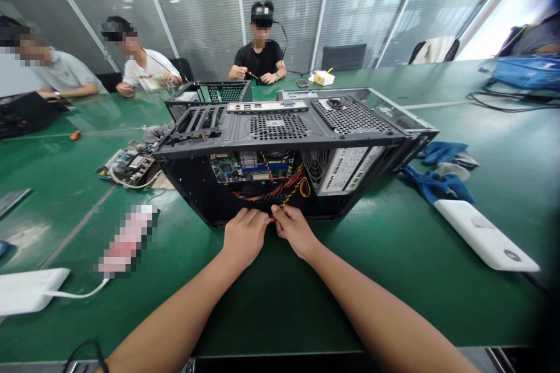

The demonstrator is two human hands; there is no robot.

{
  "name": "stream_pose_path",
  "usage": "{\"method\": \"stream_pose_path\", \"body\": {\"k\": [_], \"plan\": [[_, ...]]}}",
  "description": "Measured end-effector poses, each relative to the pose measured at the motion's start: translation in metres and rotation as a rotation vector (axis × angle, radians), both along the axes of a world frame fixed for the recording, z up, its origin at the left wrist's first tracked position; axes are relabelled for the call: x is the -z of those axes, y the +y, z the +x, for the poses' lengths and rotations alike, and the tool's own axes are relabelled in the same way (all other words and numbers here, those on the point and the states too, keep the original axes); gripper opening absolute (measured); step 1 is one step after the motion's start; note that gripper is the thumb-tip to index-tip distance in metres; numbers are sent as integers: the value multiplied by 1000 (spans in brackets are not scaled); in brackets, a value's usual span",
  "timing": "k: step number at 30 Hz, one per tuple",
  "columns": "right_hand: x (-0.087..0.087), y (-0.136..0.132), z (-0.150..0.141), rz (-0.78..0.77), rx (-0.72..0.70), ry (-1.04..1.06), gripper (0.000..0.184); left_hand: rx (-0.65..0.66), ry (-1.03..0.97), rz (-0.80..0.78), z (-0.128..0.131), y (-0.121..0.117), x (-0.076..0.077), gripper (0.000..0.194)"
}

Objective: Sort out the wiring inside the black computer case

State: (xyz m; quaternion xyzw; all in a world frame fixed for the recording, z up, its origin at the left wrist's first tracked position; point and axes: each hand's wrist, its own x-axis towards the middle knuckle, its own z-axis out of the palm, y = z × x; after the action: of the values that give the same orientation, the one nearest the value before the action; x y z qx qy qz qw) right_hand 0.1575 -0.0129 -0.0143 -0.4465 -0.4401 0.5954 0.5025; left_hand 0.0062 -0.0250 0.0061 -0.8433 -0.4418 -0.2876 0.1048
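Note:
A black computer case (210,154) lies on the table with its open side facing me. Inside show a motherboard (249,166), a power supply (345,170) with a label and fan, and a bundle of red, yellow and black cables (280,189). At the lower edge of the opening, my left hand (245,236) and my right hand (295,231) meet with fingers pinched together. The end of the yellow-and-black cable runs down to my right fingers. Whatever sits between the left fingertips is hidden.
On the left are a loose circuit board (129,164), a phone (129,242) and a white power bank (32,291). Blue gloves (441,180) and another white power bank (485,233) lie right. Behind the case, a co-worker (260,58) sits across the green table (271,315); others sit left.

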Motion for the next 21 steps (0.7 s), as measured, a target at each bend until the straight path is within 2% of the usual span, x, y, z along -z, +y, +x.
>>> {"method": "stream_pose_path", "body": {"k": [14,21], "plan": [[1,2,-1,-27,13,-4,49,56,-144,-11,-5,-1,6,8],[3,2,0,-30,15,-14,50,67,-96,-1,-6,-1,4,13]]}}
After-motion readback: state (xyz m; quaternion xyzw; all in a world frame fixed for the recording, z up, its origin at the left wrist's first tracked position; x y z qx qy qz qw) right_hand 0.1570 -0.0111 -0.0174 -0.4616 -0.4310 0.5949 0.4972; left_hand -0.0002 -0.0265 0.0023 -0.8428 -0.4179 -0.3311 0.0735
